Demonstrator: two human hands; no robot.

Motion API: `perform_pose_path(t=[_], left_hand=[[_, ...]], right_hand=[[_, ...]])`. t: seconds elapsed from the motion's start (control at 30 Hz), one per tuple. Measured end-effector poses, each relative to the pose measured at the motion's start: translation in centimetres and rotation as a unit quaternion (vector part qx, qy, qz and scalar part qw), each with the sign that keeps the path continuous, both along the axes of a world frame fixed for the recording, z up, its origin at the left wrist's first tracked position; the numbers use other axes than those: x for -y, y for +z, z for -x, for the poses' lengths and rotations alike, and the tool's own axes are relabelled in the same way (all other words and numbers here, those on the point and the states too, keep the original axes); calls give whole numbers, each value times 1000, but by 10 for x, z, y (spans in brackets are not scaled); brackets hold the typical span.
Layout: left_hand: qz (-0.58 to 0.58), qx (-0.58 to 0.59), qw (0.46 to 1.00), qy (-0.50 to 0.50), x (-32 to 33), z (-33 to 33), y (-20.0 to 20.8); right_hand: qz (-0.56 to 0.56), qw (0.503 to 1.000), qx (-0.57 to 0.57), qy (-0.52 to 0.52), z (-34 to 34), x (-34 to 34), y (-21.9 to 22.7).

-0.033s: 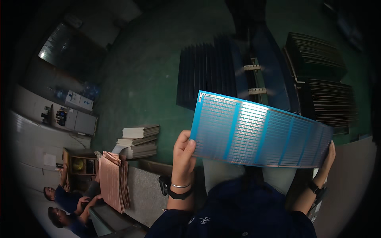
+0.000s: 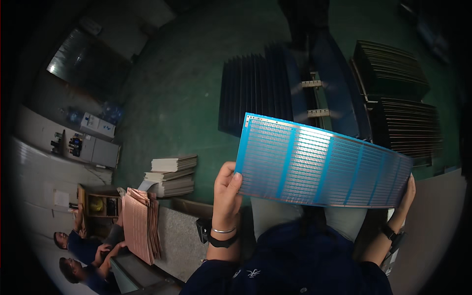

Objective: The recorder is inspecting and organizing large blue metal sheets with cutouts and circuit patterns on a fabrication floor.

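Observation:
A long blue printed circuit board panel, with rows of small metallic pads, is held up in front of my body. It tilts, its left end farther up in the view than its right. My left hand grips the lower left edge, thumb on the near face and the other fingers partly hidden behind it. At the opposite end, my right hand is closed on the right edge, with some of its fingers out of sight behind the panel. Light glares off a band of pads left of the middle.
Beyond the panel stand a rack of dark upright boards and two racks of stacked boards at right. To the left are a pile of pale sheets, copper-coloured panels and a grey bench. Two people work at far left.

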State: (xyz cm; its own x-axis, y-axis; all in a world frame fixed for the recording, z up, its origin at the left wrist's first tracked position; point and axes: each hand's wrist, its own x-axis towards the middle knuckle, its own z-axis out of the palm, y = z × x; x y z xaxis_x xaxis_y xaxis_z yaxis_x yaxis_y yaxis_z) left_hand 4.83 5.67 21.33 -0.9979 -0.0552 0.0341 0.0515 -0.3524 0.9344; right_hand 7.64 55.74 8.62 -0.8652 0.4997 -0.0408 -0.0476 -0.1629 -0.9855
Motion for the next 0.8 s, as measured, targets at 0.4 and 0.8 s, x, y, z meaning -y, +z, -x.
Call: perform_pose_path(t=[0.4,0.8], left_hand=[[4,12,999,50,2,4,-1],[49,5,997,61,12,3,-5]], right_hand=[[8,1000,-5,-12,7,13,20],[-6,1000,-20,1,7,7,22]])
